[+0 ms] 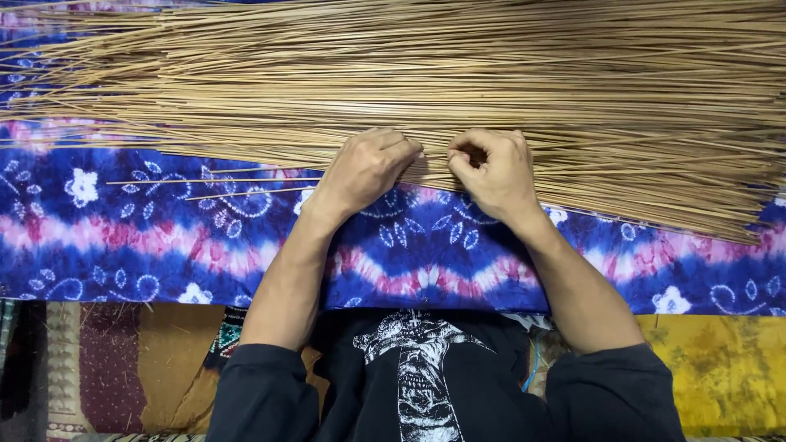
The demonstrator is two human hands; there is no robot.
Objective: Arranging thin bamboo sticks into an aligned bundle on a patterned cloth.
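Two hands work at the near edge of a big spread of thin tan sticks, with two sticks lying apart.

Both hands sit knuckles-up on the stick pile: the left hand is curled with its fingertips pressed onto the nearest sticks, and the right hand, just beside it, is closed in a pinch, thumb against forefinger, apparently on one or a few sticks, though what sits between the fingers is hidden. Judging by the layout, the sorting looks barely begun: the pile beyond the knuckles is far too dense to count, hundreds at a guess, while only two loose sticks lie separate, out to the left of the left hand on the blue, pink and white patterned cloth.
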